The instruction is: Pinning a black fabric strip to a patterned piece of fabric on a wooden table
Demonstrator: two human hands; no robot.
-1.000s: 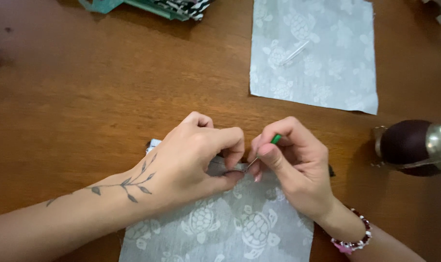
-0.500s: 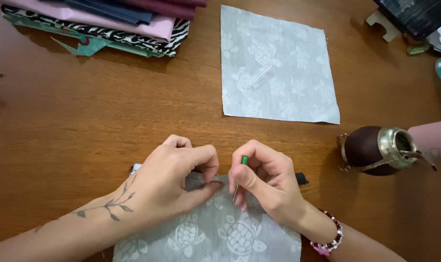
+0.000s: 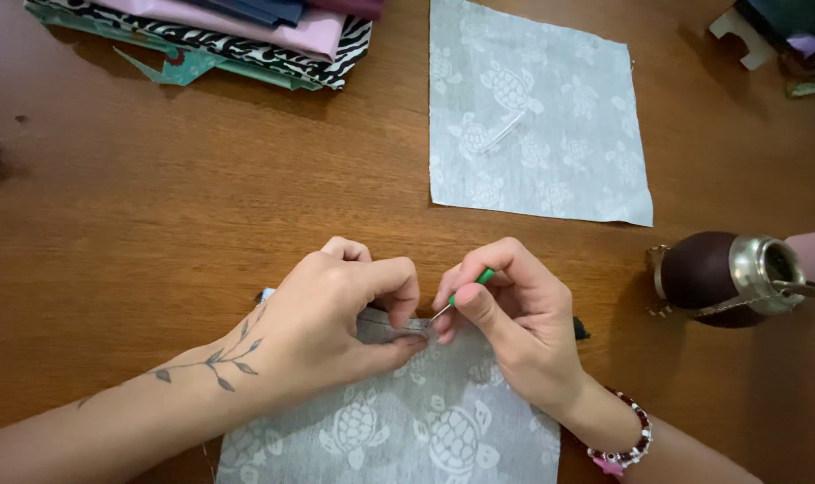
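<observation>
Since the earlier frame, both hands sit a little lower and more to the left in the view, and the fabric stack at 11 o'clock and the second cloth square now show more fully. The right hand [image 3: 515,314] pinches a green-headed pin [image 3: 465,291] between thumb and forefinger, the fingers closed on it. The pin's long axis runs diagonally: the green head points toward 1 o'clock, and the thin metal shaft goes down toward 7 o'clock, where its tip meets the top edge of the near fabric piece [image 3: 407,421]. The left hand [image 3: 336,314] presses this same edge, thumb and fingers closed on the cloth just beside the pin tip.

This fabric piece lies at 6 o'clock on the wooden table [image 3: 156,224]. It is pale grey-green with white turtle prints, and its upper edge looks folded under the fingers. A second square of the same cloth [image 3: 533,116] lies flat at 12 to 1 o'clock, well apart. The stack of folded fabrics [image 3: 228,40] has pink and zebra patterns. A brown gourd cup with metal rim [image 3: 721,273] stands at 3 o'clock. A beaded bracelet [image 3: 627,439] is on the right wrist.
</observation>
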